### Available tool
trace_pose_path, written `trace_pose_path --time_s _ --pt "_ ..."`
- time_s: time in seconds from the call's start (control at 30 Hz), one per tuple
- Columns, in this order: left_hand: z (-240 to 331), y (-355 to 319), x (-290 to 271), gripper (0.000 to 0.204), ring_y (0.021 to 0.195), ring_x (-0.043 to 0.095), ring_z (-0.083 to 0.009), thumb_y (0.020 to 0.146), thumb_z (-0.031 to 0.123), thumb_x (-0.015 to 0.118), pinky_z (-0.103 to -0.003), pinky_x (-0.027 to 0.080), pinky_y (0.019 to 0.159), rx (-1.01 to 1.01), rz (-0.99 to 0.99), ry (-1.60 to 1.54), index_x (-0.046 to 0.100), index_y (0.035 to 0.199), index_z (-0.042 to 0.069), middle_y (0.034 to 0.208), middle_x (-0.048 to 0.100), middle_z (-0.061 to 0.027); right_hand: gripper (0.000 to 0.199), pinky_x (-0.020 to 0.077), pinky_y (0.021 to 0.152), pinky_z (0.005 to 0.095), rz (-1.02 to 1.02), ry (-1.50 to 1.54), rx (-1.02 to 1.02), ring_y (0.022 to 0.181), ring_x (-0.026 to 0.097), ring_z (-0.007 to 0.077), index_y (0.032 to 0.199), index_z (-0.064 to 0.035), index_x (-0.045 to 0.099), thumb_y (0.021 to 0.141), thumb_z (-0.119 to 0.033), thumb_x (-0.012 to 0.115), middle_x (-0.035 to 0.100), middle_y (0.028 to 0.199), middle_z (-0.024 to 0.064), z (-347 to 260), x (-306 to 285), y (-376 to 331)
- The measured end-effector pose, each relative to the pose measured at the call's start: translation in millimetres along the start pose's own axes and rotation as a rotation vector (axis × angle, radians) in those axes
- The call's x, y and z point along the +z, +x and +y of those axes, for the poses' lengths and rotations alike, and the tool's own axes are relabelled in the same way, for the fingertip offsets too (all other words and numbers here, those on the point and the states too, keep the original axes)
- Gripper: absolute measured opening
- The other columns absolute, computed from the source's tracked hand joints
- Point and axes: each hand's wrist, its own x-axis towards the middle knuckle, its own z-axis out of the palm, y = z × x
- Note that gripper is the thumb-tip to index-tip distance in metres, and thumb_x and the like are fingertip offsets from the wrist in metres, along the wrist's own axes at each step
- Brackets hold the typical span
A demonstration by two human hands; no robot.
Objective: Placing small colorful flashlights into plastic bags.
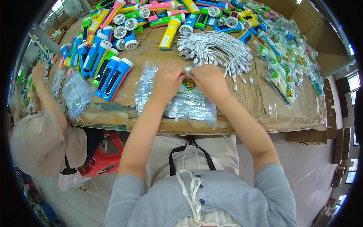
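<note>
My left hand (168,81) and my right hand (209,81) meet over a stack of clear plastic bags (181,108) near the table's front edge. Both are closed, thumbs and fingertips pinching the top edge of a plastic bag. Between them shows part of this plastic bag (189,84), with a green and coloured print. My fingers hide most of its rim, and I cannot make out what is inside. Just beyond my hands lies a bundle of white charging cables (213,47). Left of them, blue flashlights (117,77) with dark panels lie side by side.
A heap of coloured flashlights (166,15) covers the far side. Filled bags (287,68) are piled at the right. More clear bags (77,92) lie on the cardboard-topped table (245,109) at the left. A co-worker in a beige cap (36,145) sits beside a red stool (109,157).
</note>
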Motion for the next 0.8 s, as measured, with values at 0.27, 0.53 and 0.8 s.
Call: trace_pose_path --time_s 0.27,0.53,0.8 --pt "-4 -2 1 0.011 0.074 0.056 -0.0294 0.071 0.007 0.067 -0.040 0.043 0.063 -0.102 0.019 -0.092 0.056 0.073 0.006 0.073 0.058 -0.0083 0.005 0.0440 0.069 0.0391 -0.096 -0.157 0.059 0.076 0.057 0.0273 0.076 -0.0071 0.057 0.075 -0.010 0.060 0.058 0.075 0.0077 29 -32 -19" --pt "1 -1 -2 0.011 0.072 0.057 -0.0290 0.070 0.004 0.066 -0.038 0.045 0.061 0.026 0.019 -0.026 0.057 0.075 0.005 0.074 0.057 -0.0086 0.013 0.0469 0.068 0.0390 -0.100 0.131 0.098 0.079 0.060 0.0282 0.083 -0.0062 0.064 0.076 -0.017 0.063 0.062 0.077 0.0076 1 -22 10" --pt "-5 -2 4 0.012 0.072 0.055 -0.0279 0.066 0.004 0.066 -0.038 0.044 0.062 0.120 -0.020 0.015 0.057 0.074 0.007 0.074 0.054 -0.0077 0.014 0.0486 0.064 0.0410 -0.448 -0.016 0.180 0.072 0.062 0.0296 0.079 -0.0058 0.065 0.075 -0.019 0.061 0.063 0.073 0.0104 2 -7 27"
